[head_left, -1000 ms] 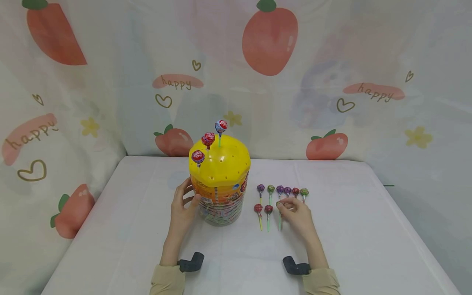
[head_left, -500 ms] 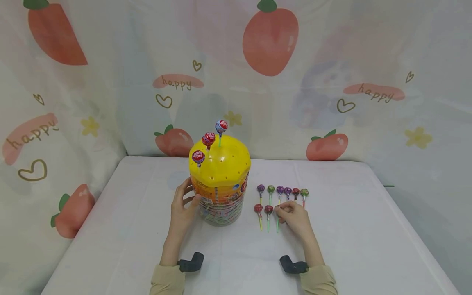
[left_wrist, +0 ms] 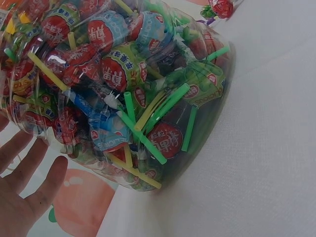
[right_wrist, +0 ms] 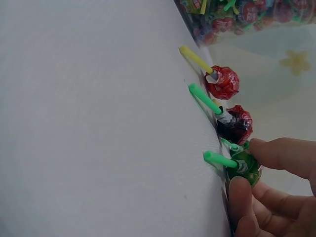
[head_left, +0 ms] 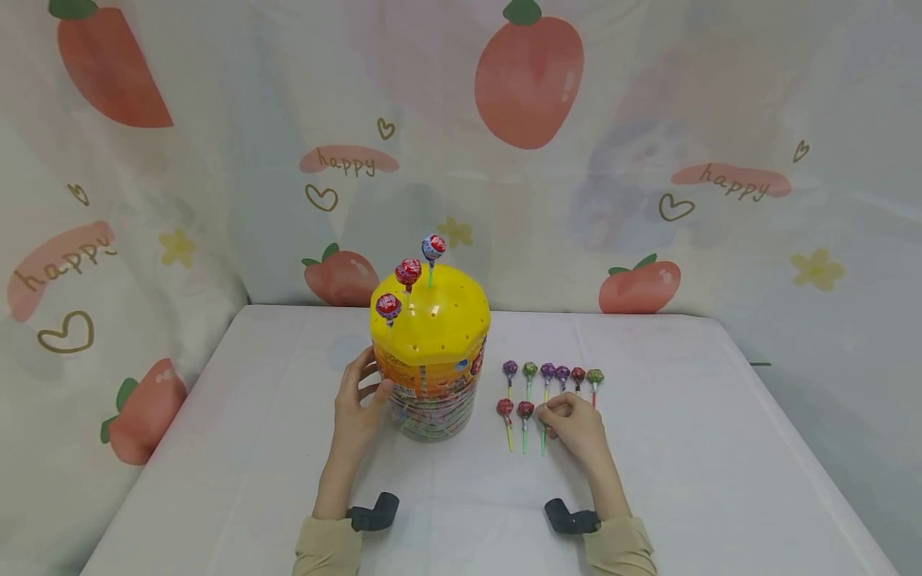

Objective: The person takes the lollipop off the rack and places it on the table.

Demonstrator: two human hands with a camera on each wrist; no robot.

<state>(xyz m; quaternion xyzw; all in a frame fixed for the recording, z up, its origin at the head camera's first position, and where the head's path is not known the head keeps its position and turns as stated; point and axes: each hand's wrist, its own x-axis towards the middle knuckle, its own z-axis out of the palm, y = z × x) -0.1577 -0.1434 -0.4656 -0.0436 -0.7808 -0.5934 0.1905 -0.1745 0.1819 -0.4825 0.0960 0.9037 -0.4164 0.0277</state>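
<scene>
Pale curtain (head_left: 720, 64) at the back with big red fruit and "happy" printed on it, white-covered counter (head_left: 252, 448) in front. Going left to right: my left hand (head_left: 358, 404) is cupped round the left side of a big clear jar (head_left: 432, 412), thumb on the label, and there's a chunky black mount (head_left: 380, 512) on that wrist. The jar stands upright, loaded with wrapped candy (left_wrist: 118, 69), yellow and green sticks poking every which way. It's got a bright yellow lid (head_left: 439, 324) with little holes in it, and three lollipops (head_left: 408, 273) stand in that, heads up, along the left and back. Just right of the jar, two red lollipops (head_left: 506, 408) lie side by side, one on a yellow stick, one on green. Next along is a green lollipop (right_wrist: 245, 168) that I've got pinched by its wrapped head in my right hand (head_left: 576, 424), stick pointing back toward me; can't tell if it's touching the counter. Behind those, six more lollipops (head_left: 563, 373) lie in a row: purple, green, two purples, red, green.
</scene>
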